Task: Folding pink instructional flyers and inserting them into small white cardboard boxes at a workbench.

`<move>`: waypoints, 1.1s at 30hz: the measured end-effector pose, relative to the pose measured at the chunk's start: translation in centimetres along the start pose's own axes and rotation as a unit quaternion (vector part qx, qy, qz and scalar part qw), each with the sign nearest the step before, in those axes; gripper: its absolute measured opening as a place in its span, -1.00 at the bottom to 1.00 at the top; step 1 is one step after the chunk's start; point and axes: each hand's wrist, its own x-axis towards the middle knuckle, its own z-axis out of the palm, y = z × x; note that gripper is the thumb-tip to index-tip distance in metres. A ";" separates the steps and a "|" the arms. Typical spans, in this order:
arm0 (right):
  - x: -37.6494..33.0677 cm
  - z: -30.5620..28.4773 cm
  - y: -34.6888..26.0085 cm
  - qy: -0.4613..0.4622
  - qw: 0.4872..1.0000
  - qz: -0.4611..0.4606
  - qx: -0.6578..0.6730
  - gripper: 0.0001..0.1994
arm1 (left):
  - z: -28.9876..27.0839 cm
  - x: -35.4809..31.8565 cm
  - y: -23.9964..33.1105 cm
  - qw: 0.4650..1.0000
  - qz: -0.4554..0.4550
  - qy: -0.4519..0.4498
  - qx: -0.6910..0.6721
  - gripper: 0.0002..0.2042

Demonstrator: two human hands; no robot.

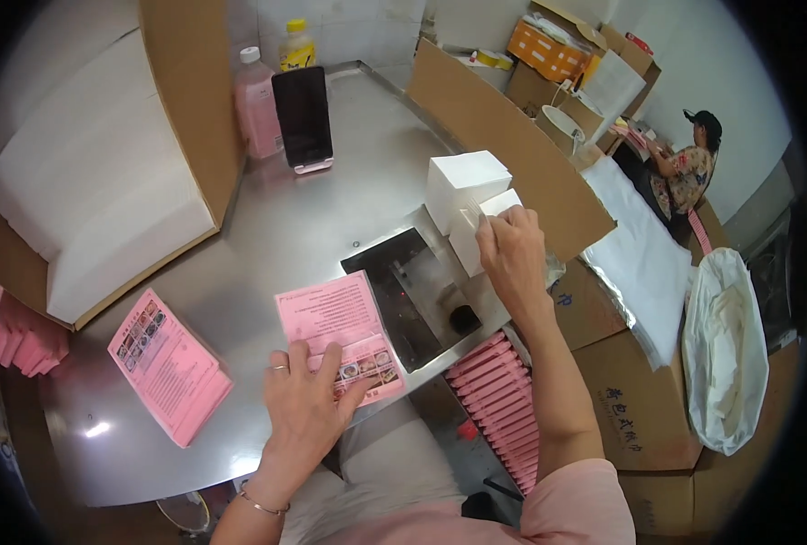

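The hands were apart. The left hand (308, 395) lay with fingers spread on a pink printed packet (329, 313) near the front edge of the bench (267, 241). At 2 o'clock from it, the right hand (515, 250) was curled against the white paper stacks (465, 186); whether it pinched a sheet could not be determined. A dark panel (412, 304) lay between them. From the left hand, a folded pink stack (167, 368) lay at 9 o'clock, and a phone (303, 113) stood at 12 o'clock.
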 end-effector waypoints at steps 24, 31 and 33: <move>-6.6 7.4 -7.0 -0.227 0.937 -0.079 0.251 -0.86 | -3.5 -1.7 -1.7 0.992 -0.046 -0.023 -0.114 -0.30; -5.4 -0.2 -6.9 -0.034 0.994 -0.087 0.054 -0.84 | -6.1 -5.3 -8.1 0.979 -0.071 0.187 -0.040 -0.71; -2.4 -2.0 -5.3 0.106 0.982 -0.110 -0.114 -0.82 | -9.4 -5.4 -10.0 0.945 -0.184 0.253 0.099 -0.78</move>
